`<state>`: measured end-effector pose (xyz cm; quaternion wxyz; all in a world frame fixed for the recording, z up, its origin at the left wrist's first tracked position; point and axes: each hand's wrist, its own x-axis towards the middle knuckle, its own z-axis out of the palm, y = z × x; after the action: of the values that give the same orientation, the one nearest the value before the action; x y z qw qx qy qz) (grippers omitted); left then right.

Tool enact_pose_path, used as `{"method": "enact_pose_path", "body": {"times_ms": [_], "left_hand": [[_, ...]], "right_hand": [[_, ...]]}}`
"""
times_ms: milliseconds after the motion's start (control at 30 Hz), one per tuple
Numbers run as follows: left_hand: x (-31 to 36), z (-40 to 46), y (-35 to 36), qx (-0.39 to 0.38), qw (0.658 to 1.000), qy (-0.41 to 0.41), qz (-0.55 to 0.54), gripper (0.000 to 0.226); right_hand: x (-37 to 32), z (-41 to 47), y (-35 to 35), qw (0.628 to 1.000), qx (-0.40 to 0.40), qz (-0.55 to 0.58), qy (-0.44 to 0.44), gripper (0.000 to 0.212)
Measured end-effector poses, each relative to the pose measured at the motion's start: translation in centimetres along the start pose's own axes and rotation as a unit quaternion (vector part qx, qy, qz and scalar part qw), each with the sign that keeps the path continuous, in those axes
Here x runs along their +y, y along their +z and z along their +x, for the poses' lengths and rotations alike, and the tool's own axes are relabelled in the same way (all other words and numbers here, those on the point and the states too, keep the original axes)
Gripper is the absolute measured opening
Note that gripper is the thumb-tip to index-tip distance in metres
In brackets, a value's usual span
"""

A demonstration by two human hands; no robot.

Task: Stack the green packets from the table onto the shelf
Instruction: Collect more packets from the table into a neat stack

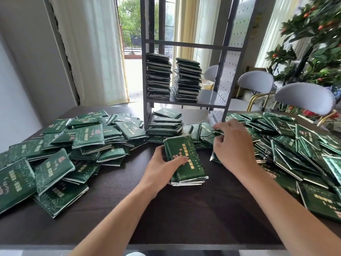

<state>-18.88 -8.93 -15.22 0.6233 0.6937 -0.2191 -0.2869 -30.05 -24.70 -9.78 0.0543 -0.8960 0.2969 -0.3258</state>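
Head view: nearest the camera, the left hand [162, 163] grips a small gathered stack of green packets [185, 160] at centre frame on the dark table [184, 209], thumb on top, fingers curled round its left edge; the stack's long axis runs away from the viewer, tilted slightly left. The right hand [234, 145], just right of it, pinches a loose packet [217, 132] at the right heap's edge. The shelf [210, 100], holding two tall stacks, lies directly beyond, upper centre.
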Motion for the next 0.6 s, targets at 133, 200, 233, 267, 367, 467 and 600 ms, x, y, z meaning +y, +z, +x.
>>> {"method": "enact_pose_path", "body": {"times_ms": [133,200,233,267,367,467,600], "left_hand": [[0.1,-0.2,0.1,-0.002,1.0,0.001,0.0,0.063],[0.1,-0.2,0.1,0.0,1.0,0.002,-0.001,0.066],[0.1,-0.1,0.1,0.0,1.0,0.003,-0.002,0.067],[0.0,-0.1,0.1,0.0,1.0,0.005,-0.001,0.067],[-0.1,0.1,0.1,0.003,1.0,0.002,0.003,0.067],[-0.2,0.0,0.0,0.008,1.0,0.014,0.012,0.061],[0.1,-0.2,-0.1,0.003,1.0,0.022,0.008,0.033]], "right_hand": [[-0.9,-1.3,0.5,0.988,0.1,0.116,-0.009,0.029],[-1.4,-1.9,0.6,0.975,0.132,0.178,-0.02,0.025],[-1.8,-2.2,0.6,0.969,0.139,0.203,-0.028,0.022],[-2.1,-2.4,0.7,0.964,0.142,0.222,-0.036,0.021],[-2.8,-3.1,1.1,0.956,0.141,0.25,-0.069,0.019],[-2.8,-3.9,1.8,0.95,0.107,0.269,-0.116,0.02],[-2.7,-5.1,2.7,0.946,0.045,0.289,-0.141,0.024]]}}
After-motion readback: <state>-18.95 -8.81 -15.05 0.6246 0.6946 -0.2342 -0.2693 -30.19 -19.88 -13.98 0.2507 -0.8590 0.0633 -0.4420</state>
